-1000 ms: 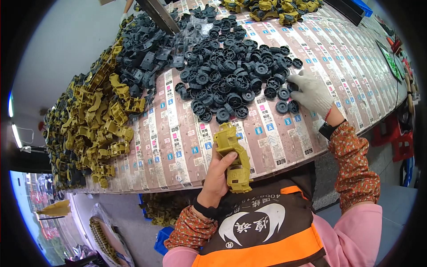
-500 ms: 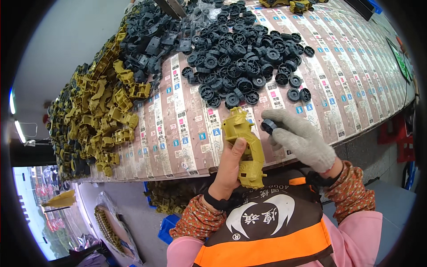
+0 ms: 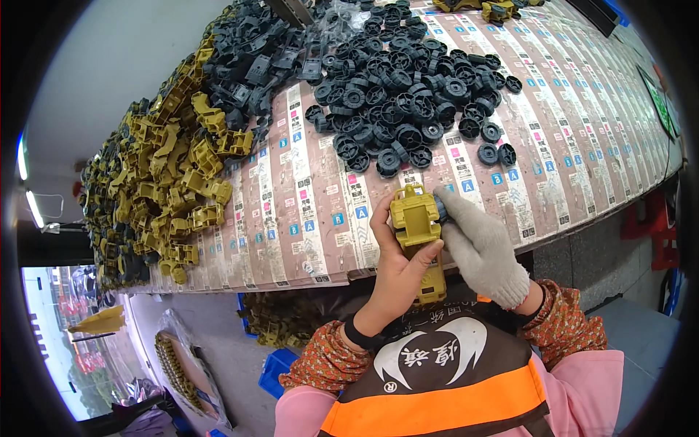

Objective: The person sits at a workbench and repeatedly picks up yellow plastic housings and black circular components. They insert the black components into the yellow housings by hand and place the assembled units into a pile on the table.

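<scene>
A yellow plastic toy vehicle body (image 3: 421,221) is gripped in my bare left hand (image 3: 397,273), its open box-like end turned up toward me. The fingers wrap its left side and the thumb lies across it. My right hand (image 3: 480,251), in a pale knitted glove, is closed on a dark toy wheel (image 3: 440,207). That wheel is against the right side of the body near its far end, mostly hidden by the gloved fingers. Just beyond both hands lies a pile of dark toy wheels (image 3: 408,95) on the table.
Yellow plastic parts (image 3: 171,167) heap along the table's left side, with dark plastic parts (image 3: 255,65) behind them. The table (image 3: 306,247) is covered in printed sheet. Below its edge stand a bin of yellow parts (image 3: 280,320) and a blue bin (image 3: 277,370).
The yellow body has turned so its open end faces up, and it has shifted slightly right. My right hand has brought the wheel from beside the body against its right side.
</scene>
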`<state>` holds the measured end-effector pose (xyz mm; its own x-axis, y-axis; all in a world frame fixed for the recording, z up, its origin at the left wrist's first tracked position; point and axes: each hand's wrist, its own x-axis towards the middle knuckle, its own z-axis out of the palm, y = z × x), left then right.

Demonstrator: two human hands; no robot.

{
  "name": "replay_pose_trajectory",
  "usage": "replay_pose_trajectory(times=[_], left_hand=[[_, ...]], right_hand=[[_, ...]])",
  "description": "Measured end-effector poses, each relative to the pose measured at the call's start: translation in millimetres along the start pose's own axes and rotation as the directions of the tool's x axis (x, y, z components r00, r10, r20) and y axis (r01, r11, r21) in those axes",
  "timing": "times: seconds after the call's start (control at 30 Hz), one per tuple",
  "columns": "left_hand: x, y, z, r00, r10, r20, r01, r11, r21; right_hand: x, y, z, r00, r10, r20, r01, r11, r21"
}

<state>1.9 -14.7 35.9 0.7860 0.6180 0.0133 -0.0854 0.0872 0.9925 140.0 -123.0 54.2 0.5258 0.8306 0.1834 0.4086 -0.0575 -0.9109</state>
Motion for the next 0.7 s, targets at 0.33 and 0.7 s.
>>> replay_pose_trajectory(times=[0.33,0.7], left_hand=[[0,-6,-1,0.982,0.039,0.186,-0.089,0.959,0.270],[17,-7,-10,0.959,-0.271,0.080,0.283,0.921,-0.269]], right_hand=[[1,-23,-18,0.996,0.023,0.085,-0.002,0.969,-0.246],[64,46,-117,0.983,0.097,-0.156,-0.177,0.732,-0.658]])
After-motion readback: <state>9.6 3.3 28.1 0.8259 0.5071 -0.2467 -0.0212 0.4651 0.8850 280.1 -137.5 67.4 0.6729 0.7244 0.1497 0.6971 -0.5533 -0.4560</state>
